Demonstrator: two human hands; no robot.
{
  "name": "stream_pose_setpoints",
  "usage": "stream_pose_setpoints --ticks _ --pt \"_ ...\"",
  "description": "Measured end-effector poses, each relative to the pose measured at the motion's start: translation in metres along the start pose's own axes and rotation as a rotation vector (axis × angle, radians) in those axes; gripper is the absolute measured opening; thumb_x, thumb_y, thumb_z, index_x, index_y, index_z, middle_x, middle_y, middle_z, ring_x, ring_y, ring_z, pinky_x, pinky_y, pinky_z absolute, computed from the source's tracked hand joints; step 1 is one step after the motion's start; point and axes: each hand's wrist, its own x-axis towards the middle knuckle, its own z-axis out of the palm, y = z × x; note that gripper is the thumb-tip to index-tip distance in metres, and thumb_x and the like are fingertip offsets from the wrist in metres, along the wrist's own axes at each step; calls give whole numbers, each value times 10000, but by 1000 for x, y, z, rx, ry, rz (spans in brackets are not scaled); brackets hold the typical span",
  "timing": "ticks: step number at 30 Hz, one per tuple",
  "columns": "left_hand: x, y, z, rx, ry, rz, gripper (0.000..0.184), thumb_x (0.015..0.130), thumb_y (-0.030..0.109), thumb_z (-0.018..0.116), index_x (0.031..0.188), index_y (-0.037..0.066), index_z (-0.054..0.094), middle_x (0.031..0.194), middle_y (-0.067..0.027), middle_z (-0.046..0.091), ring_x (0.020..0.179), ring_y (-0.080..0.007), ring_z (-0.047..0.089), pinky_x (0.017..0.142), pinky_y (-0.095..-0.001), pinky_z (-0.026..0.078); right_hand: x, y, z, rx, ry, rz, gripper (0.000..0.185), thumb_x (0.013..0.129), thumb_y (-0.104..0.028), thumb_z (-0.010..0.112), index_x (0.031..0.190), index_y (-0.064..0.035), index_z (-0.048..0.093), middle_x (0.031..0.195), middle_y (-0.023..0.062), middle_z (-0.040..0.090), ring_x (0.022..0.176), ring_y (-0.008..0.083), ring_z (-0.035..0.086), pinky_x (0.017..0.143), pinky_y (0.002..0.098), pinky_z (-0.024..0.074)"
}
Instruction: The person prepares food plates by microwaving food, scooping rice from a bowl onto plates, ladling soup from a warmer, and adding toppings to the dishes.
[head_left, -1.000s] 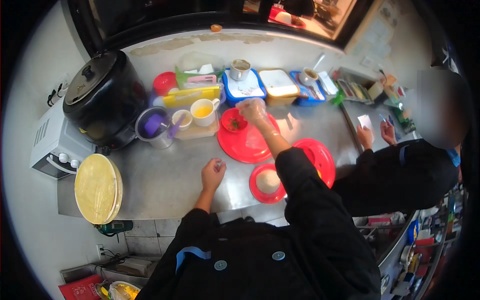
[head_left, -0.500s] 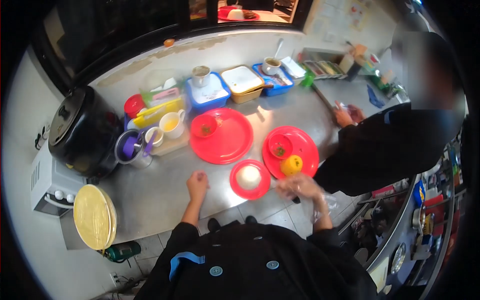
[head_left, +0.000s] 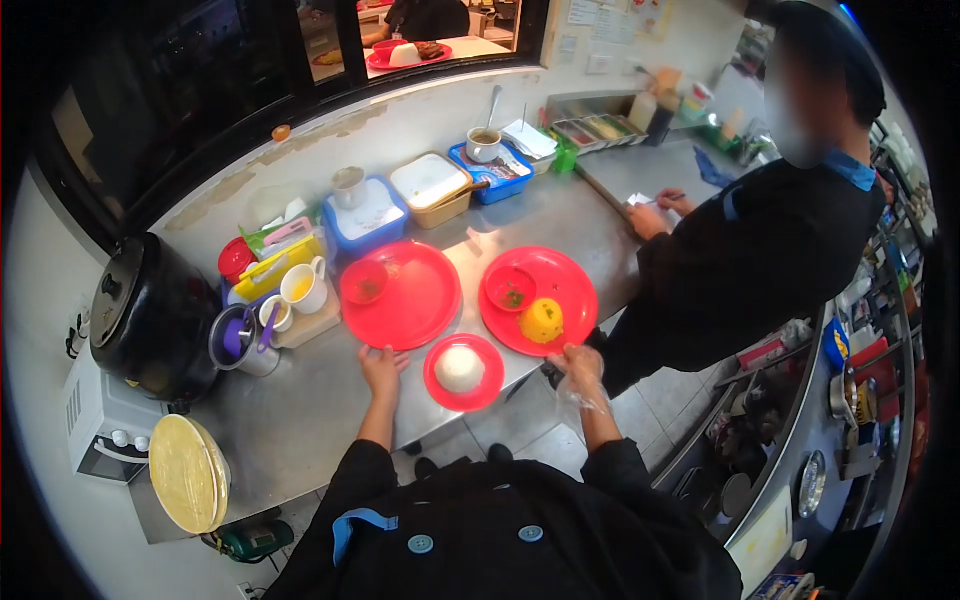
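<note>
My left hand (head_left: 382, 368) is bare, its fingers apart at the near edge of a large red plate (head_left: 420, 302) with a small red bowl (head_left: 364, 282) on it. My right hand (head_left: 580, 366), in a clear plastic glove, is at the near rim of a second red plate (head_left: 575, 289); its fingers are closed on that rim. This plate carries a red bowl with green bits (head_left: 511, 288) and a yellow rice mound (head_left: 542, 321). Between my hands a small red plate (head_left: 487, 393) holds a white rice mound (head_left: 460, 368).
A co-worker (head_left: 760, 240) stands at the right, hands over paper. Blue tubs (head_left: 365, 215), cups (head_left: 303, 287) and a steel pot (head_left: 240, 345) line the back. A black cooker (head_left: 150, 320) and wrapped yellow stack (head_left: 185, 472) are left.
The view has turned right. My right hand has gone from the left plate's bowl to the right plate's near rim. My left hand has moved to the left plate's near edge and its fingers have opened.
</note>
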Motion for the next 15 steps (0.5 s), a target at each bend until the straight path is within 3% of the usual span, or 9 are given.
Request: stream_pose_setpoints --ticks 1,4,5,6,9,11,13,14,15 --pt "4 1 1 -24 32 21 424 883 54 493 1191 37 201 939 -218 560 665 -282 636 582 -373 562 9 -4 3 4 1 -3 269 790 -193 614 649 29 556 633 138 592 543 250 605 606 352 539" --pt "13 -3 1 9 30 29 461 875 35 496 1210 43 180 968 -225 547 681 -293 640 593 -388 567 41 -9 10 -1368 -240 -560 141 777 -25 535 685 80 519 652 124 559 605 233 636 475 297 496" --pt "13 0 0 8 29 32 461 875 35 496 1210 43 180 968 -225 547 681 -293 640 593 -388 567 66 13 8 -1366 -239 -564 141 777 -25 535 685 80 519 652 124 559 605 233 636 475 297 496" --pt "10 5 -1 11 1 -4 491 871 35 503 1219 39 158 963 -224 548 686 -297 640 591 -387 568 102 48 5 -1009 -193 -544 172 784 -53 537 659 63 520 639 117 559 609 228 636 482 308 489" --pt "-3 16 -2 55 3 -61 494 862 58 530 1218 13 190 911 -220 563 661 -291 639 576 -381 567 106 41 17 -627 -144 -455 243 799 -126 557 602 10 520 616 103 562 613 222 633 498 332 463" --pt "-6 20 -7 95 37 -74 473 857 81 549 1207 -9 245 865 -217 577 630 -282 638 562 -375 567 78 2 27 -1635 -224 -839 236 804 -166 579 639 2 555 613 83 562 591 197 610 505 322 447" --pt "0 34 -24 314 -189 -367 272 854 168 576 1014 -33 486 711 -165 600 548 -240 624 506 -334 550 50 -20 28 -390 -265 -71 220 804 -175 592 680 6 588 630 67 573 569 163 578 503 301 440" --pt "2 50 -22 305 -156 -343 272 854 168 576 1014 -33 486 711 -165 600 548 -240 624 506 -334 550 35 -32 28 -342 -265 -9 227 810 -193 591 700 5 604 640 62 580 563 149 564 505 295 435" --pt "-4 72 -13 472 -229 -216 183 851 180 578 867 0 545 652 -143 605 524 -211 613 474 -310 510 21 -42 24 -304 -274 59 236 815 -210 590 719 5 621 650 56 587 558 136 550 506 289 430"
